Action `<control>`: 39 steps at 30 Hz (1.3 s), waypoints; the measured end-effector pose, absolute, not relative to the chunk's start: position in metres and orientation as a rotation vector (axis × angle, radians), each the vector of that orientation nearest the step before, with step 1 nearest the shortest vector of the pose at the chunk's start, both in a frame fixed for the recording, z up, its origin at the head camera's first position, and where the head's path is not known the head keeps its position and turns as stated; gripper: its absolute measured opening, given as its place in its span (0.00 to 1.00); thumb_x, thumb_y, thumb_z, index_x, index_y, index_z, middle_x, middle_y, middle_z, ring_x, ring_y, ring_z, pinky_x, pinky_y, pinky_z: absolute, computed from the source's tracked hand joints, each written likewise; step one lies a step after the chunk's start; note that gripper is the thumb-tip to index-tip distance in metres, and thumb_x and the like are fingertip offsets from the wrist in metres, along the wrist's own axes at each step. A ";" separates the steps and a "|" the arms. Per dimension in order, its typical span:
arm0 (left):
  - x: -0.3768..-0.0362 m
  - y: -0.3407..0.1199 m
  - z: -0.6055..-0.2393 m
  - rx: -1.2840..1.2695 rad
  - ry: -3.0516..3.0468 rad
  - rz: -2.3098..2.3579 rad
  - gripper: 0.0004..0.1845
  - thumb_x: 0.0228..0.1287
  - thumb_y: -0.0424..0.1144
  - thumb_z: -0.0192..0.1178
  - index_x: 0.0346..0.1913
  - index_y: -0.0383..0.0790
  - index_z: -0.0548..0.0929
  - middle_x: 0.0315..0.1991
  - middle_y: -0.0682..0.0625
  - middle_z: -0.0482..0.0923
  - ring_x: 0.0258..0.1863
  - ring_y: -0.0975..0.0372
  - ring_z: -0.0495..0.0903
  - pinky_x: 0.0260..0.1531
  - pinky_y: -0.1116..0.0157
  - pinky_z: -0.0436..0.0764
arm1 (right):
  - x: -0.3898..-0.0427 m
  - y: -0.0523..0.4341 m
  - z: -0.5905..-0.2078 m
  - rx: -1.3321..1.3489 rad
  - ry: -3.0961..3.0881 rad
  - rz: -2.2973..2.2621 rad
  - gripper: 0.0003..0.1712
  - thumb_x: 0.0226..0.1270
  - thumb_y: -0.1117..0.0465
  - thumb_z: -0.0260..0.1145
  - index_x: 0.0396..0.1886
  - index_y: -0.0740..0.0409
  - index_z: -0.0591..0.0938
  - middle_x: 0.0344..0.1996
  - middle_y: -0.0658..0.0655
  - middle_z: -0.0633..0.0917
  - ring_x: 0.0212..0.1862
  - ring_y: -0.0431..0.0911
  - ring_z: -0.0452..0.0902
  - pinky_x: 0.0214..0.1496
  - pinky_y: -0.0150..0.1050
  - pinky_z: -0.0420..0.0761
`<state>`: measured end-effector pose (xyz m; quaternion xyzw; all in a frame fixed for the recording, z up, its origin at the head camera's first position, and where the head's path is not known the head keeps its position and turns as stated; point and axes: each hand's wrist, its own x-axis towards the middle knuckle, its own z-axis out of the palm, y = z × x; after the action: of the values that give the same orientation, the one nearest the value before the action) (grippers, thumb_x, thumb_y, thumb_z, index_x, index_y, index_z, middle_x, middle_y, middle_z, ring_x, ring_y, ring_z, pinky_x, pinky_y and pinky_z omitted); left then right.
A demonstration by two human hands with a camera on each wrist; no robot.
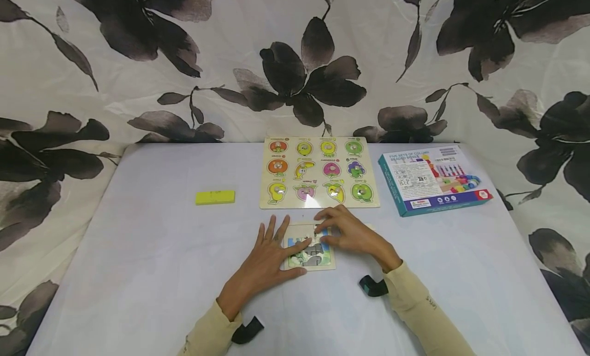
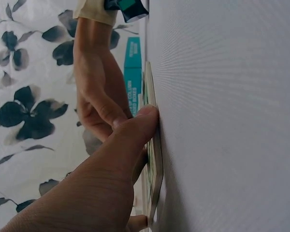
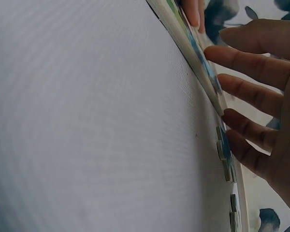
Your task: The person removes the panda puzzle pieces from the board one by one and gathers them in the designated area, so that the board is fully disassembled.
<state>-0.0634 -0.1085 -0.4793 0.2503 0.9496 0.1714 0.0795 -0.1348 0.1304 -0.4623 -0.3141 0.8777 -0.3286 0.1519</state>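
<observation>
Saw white-topped table carrying box near far right corner, fruit board mid far edge, yellow block between board and left edge, small puzzle inboard, loose pieces beside it.

From high on the near side, the head view is looking forward and down across the white surface; both wrist views, turned sideways, are facing far, low and close, all sharing the jigsaw board.
</observation>
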 end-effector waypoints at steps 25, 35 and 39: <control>-0.063 -0.109 -0.477 0.752 2.838 0.530 0.35 0.58 0.68 0.56 0.68 0.65 0.68 0.76 0.37 0.41 0.73 0.36 0.34 0.67 0.37 0.41 | -0.134 0.133 -0.457 -0.827 2.491 -1.020 0.23 0.58 0.60 0.72 0.54 0.55 0.82 0.52 0.51 0.81 0.58 0.49 0.70 0.65 0.51 0.68; -0.063 -0.109 -0.476 0.727 2.826 0.538 0.35 0.58 0.68 0.55 0.68 0.65 0.68 0.76 0.37 0.40 0.73 0.38 0.33 0.68 0.38 0.40 | -0.135 0.132 -0.456 -0.844 2.502 -0.996 0.23 0.55 0.59 0.73 0.53 0.51 0.83 0.49 0.50 0.82 0.56 0.48 0.70 0.62 0.51 0.69; -0.063 -0.109 -0.475 0.729 2.823 0.553 0.35 0.58 0.68 0.56 0.68 0.65 0.68 0.76 0.37 0.40 0.73 0.37 0.33 0.68 0.37 0.40 | -0.135 0.132 -0.457 -0.851 2.502 -0.994 0.23 0.55 0.61 0.73 0.53 0.51 0.83 0.48 0.50 0.82 0.55 0.47 0.70 0.62 0.51 0.70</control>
<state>-0.0632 -0.1092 -0.4754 0.2448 0.9477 0.1856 0.0869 -0.1350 0.1315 -0.4572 -0.2975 0.8750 -0.3475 0.1586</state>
